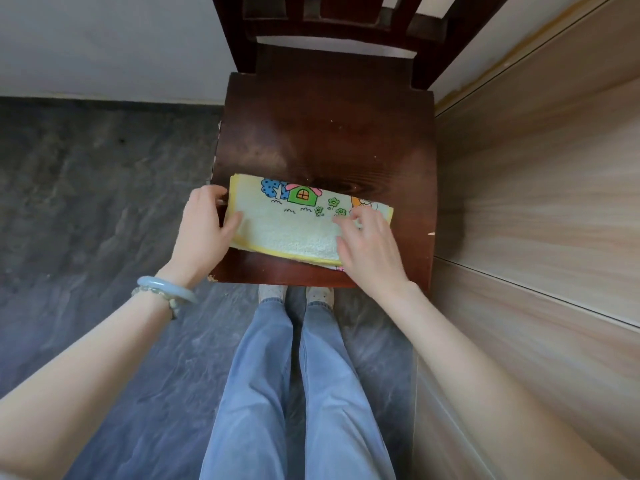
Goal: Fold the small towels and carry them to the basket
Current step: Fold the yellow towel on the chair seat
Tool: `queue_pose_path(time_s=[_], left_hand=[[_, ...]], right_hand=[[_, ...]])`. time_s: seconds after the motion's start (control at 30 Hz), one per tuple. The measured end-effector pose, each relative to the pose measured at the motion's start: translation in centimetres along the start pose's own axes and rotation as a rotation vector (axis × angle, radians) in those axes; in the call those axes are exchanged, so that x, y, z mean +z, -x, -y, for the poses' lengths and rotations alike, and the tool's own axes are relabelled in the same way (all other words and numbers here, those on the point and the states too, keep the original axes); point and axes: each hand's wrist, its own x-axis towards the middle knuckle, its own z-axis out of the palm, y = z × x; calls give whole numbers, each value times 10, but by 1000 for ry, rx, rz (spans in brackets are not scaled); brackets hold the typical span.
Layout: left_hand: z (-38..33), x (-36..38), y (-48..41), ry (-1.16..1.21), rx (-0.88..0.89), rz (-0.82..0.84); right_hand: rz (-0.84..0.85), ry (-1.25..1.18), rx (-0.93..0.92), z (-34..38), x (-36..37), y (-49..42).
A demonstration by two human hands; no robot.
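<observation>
On the left, the left hand (204,230), a pale blue bangle (166,288) on its wrist, curled around the left short edge of the pale yellow terry towel printed with a green cartoon house (294,226), thumb on top and fingers tucked at the edge in a light pinch. The towel lay folded into a long strip on the front part of the dark brown wooden chair seat (329,133). A sliver of another, pinkish cloth (337,268) peeked out beneath its near edge. Further right, the right hand (367,251) rested on the towel's right end, fingers spread and flat, pressing rather than gripping. The folding step appeared to be in hand; the next move probably called for bringing one end over to the other. No basket was in view.
</observation>
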Motion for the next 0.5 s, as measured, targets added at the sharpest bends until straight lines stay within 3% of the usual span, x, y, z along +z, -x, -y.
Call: queue_pose_path(time_s=[0.07, 0.17, 0.5], left_hand=[[-9, 4, -5, 75, -154, 4], [-12, 8, -10, 61, -217, 22], [-14, -4, -9, 138, -300, 147]], right_hand=[[145, -35, 45, 17, 6, -15], [306, -2, 98, 24, 18, -24], [386, 9, 210, 28, 28, -30]])
